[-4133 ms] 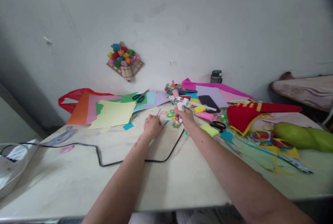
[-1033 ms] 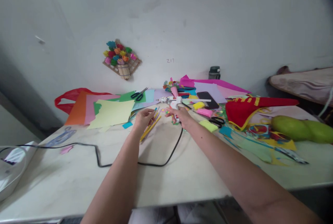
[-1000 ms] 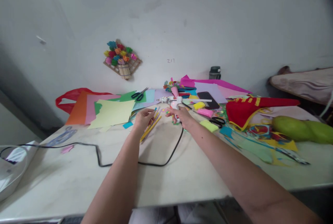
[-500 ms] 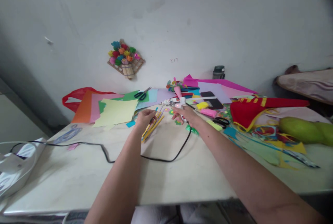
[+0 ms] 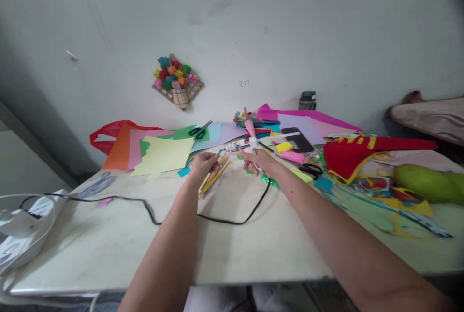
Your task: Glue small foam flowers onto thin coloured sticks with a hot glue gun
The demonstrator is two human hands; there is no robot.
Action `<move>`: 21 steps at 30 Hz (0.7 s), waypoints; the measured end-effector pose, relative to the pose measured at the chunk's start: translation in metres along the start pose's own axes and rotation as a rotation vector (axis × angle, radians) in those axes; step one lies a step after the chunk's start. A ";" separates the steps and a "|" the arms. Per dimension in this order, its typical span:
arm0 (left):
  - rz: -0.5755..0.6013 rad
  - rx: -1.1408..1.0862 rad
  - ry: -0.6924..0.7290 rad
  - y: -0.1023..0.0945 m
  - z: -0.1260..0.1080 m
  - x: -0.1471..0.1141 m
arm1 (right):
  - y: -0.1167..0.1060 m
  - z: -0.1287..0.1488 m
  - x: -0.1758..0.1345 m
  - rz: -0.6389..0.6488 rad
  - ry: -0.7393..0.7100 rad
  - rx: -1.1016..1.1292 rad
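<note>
My left hand (image 5: 205,164) is closed in a pinch on a small blue paper piece (image 5: 219,151), whose tip shows above the fingertips. My right hand (image 5: 266,161) is wrapped round a white glue gun (image 5: 253,143). Its foil-like front end (image 5: 234,147) points left, close to the blue piece; whether they touch I cannot tell. A black cord (image 5: 250,216) runs from below the right hand across the table. Several yellow and pale paper sticks (image 5: 214,180) lie beside the left hand. A blue paper scrap (image 5: 183,171) rests left of that hand.
Coloured paper sheets (image 5: 163,155) and dark-handled scissors (image 5: 199,131) lie at the back left. Toward the right are a phone (image 5: 301,142), black scissors (image 5: 312,171), red cloth (image 5: 344,159) and paper scraps. A white power strip (image 5: 39,225) stands at the left edge.
The glue gun's front end has come slightly lower and nearer the blue piece in my left hand. The whole view has shifted a little.
</note>
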State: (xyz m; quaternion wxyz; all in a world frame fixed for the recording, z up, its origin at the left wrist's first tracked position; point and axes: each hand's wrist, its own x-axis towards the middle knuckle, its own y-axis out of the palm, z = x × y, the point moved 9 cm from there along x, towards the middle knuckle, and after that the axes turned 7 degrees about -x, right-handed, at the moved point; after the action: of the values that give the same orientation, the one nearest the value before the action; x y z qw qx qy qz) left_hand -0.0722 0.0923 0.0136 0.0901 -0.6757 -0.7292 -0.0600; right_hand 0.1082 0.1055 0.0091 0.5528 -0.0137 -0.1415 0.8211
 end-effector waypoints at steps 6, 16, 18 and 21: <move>-0.007 -0.001 -0.004 0.001 -0.001 -0.001 | 0.001 0.004 -0.001 0.002 -0.021 -0.019; 0.001 0.002 0.006 0.001 -0.003 -0.001 | -0.002 0.005 -0.002 -0.029 -0.042 -0.052; 0.009 0.003 0.008 0.002 -0.003 -0.002 | -0.004 0.005 -0.002 -0.042 -0.036 -0.051; 0.006 0.003 0.009 0.001 -0.002 -0.002 | -0.005 0.003 -0.001 -0.059 -0.024 -0.043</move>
State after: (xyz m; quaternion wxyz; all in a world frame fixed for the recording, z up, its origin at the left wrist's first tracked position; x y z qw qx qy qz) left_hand -0.0707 0.0905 0.0151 0.0943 -0.6774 -0.7270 -0.0618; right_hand 0.1124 0.1059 0.0132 0.5747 -0.0116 -0.1661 0.8012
